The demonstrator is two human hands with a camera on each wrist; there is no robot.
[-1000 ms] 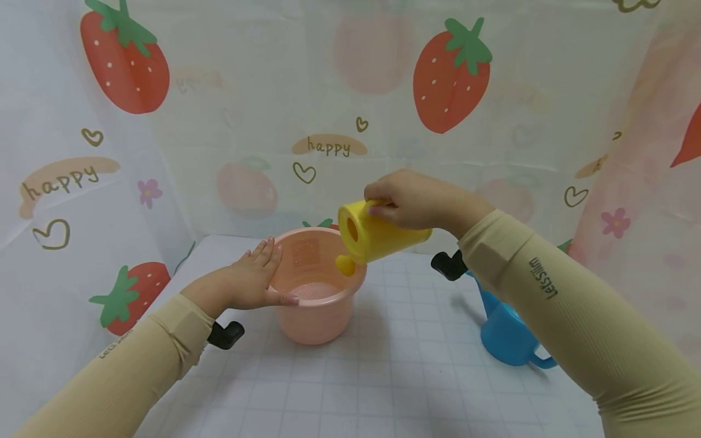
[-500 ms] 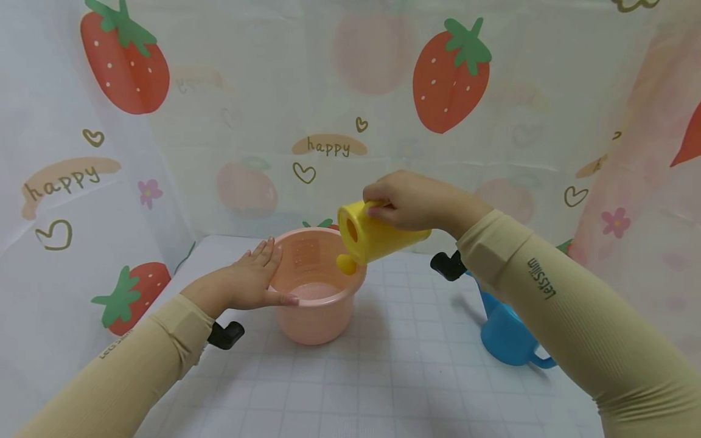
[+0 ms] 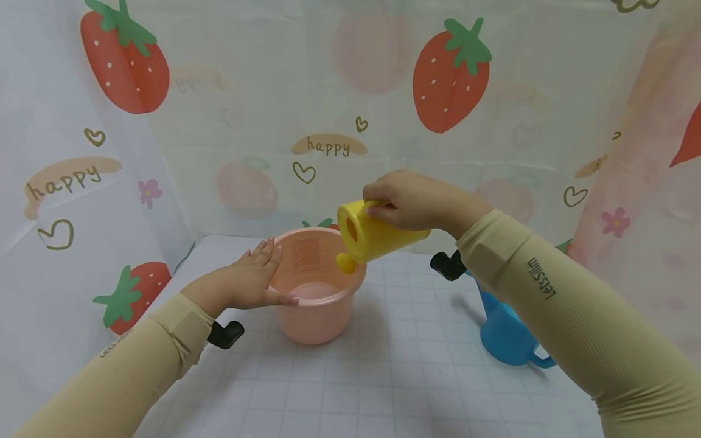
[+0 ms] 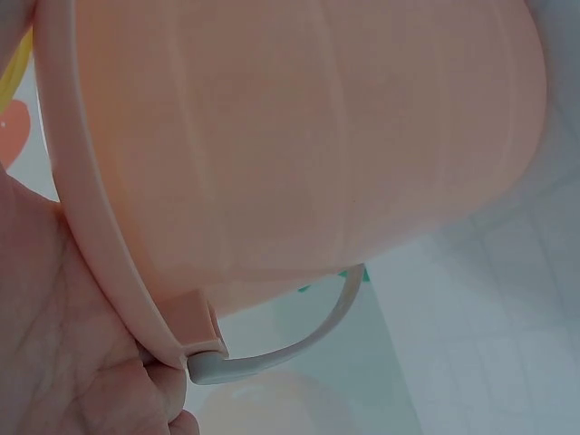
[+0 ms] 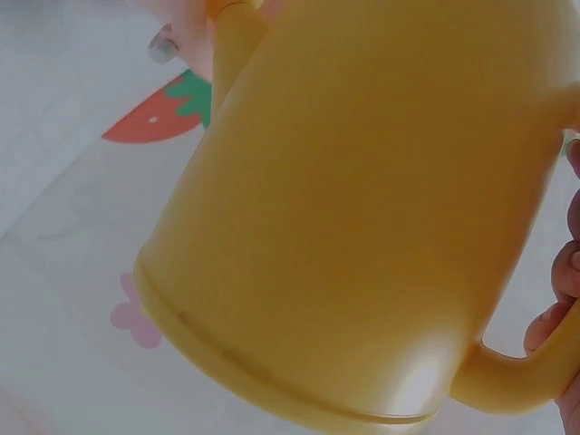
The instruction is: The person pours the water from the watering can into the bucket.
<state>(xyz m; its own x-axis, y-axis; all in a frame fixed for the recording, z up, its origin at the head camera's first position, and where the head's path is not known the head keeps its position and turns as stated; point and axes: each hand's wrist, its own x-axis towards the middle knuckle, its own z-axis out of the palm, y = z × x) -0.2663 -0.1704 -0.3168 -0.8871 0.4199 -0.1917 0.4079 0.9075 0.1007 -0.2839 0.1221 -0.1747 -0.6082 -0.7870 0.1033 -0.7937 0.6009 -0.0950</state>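
A pink plastic bucket (image 3: 314, 322) stands upright on the table. My left hand (image 3: 249, 277) rests on its left rim, fingers straight and spread, thumb along the near edge. In the left wrist view the palm lies against the rim beside a pale bail handle (image 4: 281, 355). My right hand (image 3: 413, 198) grips the handle (image 5: 517, 376) of a yellow watering can (image 3: 386, 240), fingers wrapped round it in the right wrist view. The can is tipped left, its spout end (image 3: 345, 263) over the bucket's right rim. Inside the bucket I see its pink floor and wall.
A blue plastic vessel with a handle (image 3: 506, 337) stands at the right, partly hidden behind my right sleeve (image 3: 553, 304). The table (image 3: 383, 389) has a white cloth with a faint grid. Behind it hangs a strawberry-print sheet (image 3: 263, 73). Black camera mounts (image 3: 227, 334) stick out from the wrists.
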